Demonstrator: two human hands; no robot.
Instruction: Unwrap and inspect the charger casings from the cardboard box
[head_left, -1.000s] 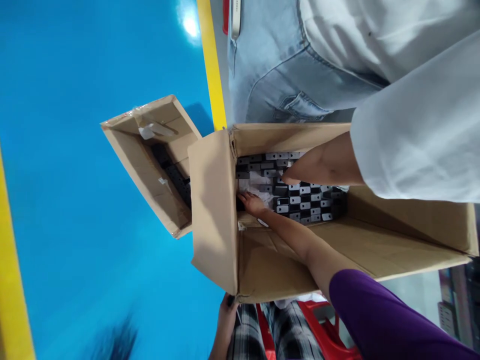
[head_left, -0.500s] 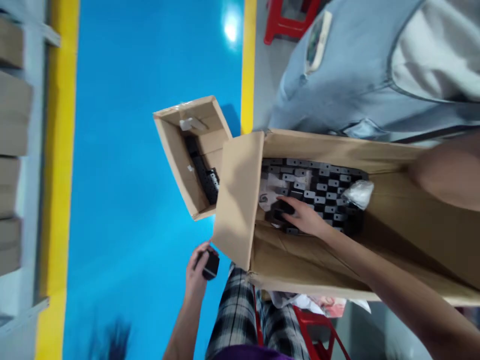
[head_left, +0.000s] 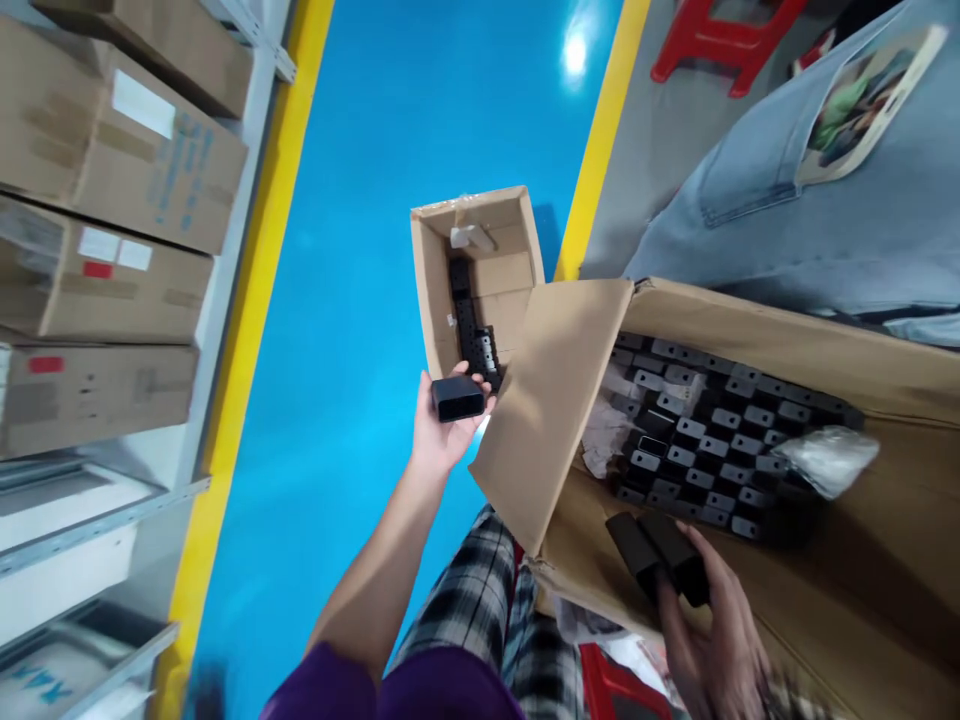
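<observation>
My right hand (head_left: 709,630) has drawn back, gripping two black rectangular tubes (head_left: 673,550) over the near edge of the large brown cardboard carton (head_left: 564,385); left of it, my half-curled left hand (head_left: 444,438) holds another black tube (head_left: 456,386), fingers partly hidden.

Hollow black block (head_left: 458,398) in left hand (head_left: 444,440), two dark blocks (head_left: 673,553) in right hand (head_left: 716,640)

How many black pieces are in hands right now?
3: one black piece in the left hand, two black pieces side by side in the right hand, over the large box's near side. Fingers could hide more.
</observation>
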